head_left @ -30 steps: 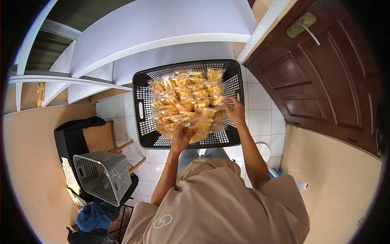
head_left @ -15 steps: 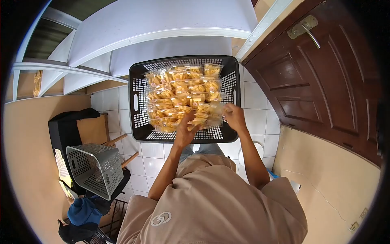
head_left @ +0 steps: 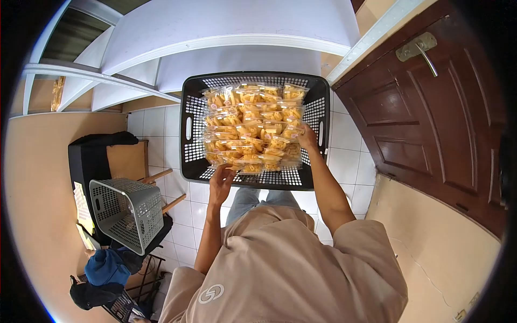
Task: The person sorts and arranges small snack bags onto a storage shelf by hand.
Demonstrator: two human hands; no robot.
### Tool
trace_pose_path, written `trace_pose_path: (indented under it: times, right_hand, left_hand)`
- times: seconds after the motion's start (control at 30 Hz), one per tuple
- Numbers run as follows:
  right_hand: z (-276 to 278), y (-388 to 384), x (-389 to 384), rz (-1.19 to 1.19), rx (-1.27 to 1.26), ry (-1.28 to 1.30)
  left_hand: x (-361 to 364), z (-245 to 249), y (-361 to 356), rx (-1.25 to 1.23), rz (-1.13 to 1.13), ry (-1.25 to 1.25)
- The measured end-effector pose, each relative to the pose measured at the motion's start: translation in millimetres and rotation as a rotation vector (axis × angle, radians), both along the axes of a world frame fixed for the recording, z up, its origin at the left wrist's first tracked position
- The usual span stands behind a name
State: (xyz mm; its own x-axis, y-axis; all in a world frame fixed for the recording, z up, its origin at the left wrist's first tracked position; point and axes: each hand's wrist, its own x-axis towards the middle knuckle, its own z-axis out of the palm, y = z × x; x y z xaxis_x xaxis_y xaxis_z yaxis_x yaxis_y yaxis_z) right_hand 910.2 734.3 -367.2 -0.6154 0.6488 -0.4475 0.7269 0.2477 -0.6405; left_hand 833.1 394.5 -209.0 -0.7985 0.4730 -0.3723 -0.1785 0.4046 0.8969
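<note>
A black plastic basket (head_left: 269, 185) holds many clear packets of yellow-orange snacks (head_left: 250, 116), packed in rows. My left hand (head_left: 219, 185) is at the basket's front side, its fingers apart and reaching over the rim by the nearest packets. At the right end of the rows, my right hand (head_left: 308, 138) has its fingers closed at the edge of a clear snack packet. The fingertips there are partly hidden by the plastic.
White shelves (head_left: 226, 46) span the far side. A brown door (head_left: 409, 107) with a metal handle stands right. On the left, a grey basket (head_left: 126, 215) lies tipped on a black-covered piece of furniture. Blue cloth (head_left: 107, 266) and a black cap-like shape (head_left: 92, 293) are lower left.
My left hand has drawn back from the packets to the basket's front rim. My right hand has moved in against the right end of the rows, where a packet was being handled.
</note>
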Motion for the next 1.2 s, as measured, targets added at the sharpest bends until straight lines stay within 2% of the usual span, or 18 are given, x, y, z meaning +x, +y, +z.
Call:
trace_pose_path:
  times: [0.1, 0.23, 0.37, 0.43, 0.5, 0.63, 0.7, 0.73, 0.77, 0.8, 0.9, 0.93, 0.97, 1.0, 1.03, 1.1, 1.13, 1.2]
  right_hand:
    - [-1, 2, -1, 0.062, 0.039, -0.066]
    - [7, 3, -2, -0.038, 0.157, -0.09]
    - [60, -13, -7, -0.104, 0.326, -0.043]
    - [93, -23, -16, -0.134, 0.238, -0.244]
    - [50, -22, -8, -0.071, 0.462, -0.104]
    - [47, -21, -13, -0.164, 0.377, -0.097]
    - [26, -20, -7, -0.181, 0.648, 0.121]
    - [24, -21, -6, -0.224, 0.649, 0.155]
    - [86, -44, -22, -0.297, 0.434, 0.027]
    - [52, -37, -13, -0.204, 0.644, 0.122]
    - [13, -49, -17, -0.254, 0.679, 0.366]
    - [65, -88, -33, -0.275, 0.599, 0.201]
    - [66, -105, -40, -0.268, 0.573, 0.269]
    - [61, -124, -44, -0.182, 0.731, 0.287]
    - [59, -144, -56, -0.184, 0.739, 0.319]
    - [58, -195, -77, -0.284, 0.479, 0.459]
    - [57, -218, -95, -0.277, 0.484, 0.469]
    - [65, -267, -122, -0.328, 0.253, 0.485]
  left_hand:
    - [4, -6, -15, 0.049, 0.052, -0.019]
    - [1, -4, -26, -0.032, 0.056, -0.022]
    - [-8, 6, -36, -0.099, 0.071, -0.02]
    - [-11, 7, -41, -0.075, 0.102, -0.013]
    - [-16, 3, -56, -0.062, 0.096, -0.024]
    - [-29, 12, -77, -0.027, 0.086, -0.003]
    - [-37, 11, -89, 0.015, 0.139, 0.103]
    - [-43, 14, -97, 0.039, 0.156, 0.087]
    - [-50, 25, -103, 0.046, 0.176, 0.074]
    - [-57, 22, -115, 0.061, 0.187, 0.056]
    - [-83, 21, -160, 0.065, 0.224, 0.042]
    - [-94, 23, -177, 0.068, 0.234, 0.035]
    - [-104, 19, -195, 0.105, 0.253, 0.052]
    - [-112, 16, -217, 0.091, 0.25, 0.083]
    - [-128, 16, -235, 0.082, 0.247, 0.127]
    - [-154, 21, -278, 0.069, 0.27, 0.111]
    - [-166, 16, -301, 0.112, 0.309, 0.11]
    - [-183, 17, -343, 0.133, 0.378, 0.121]
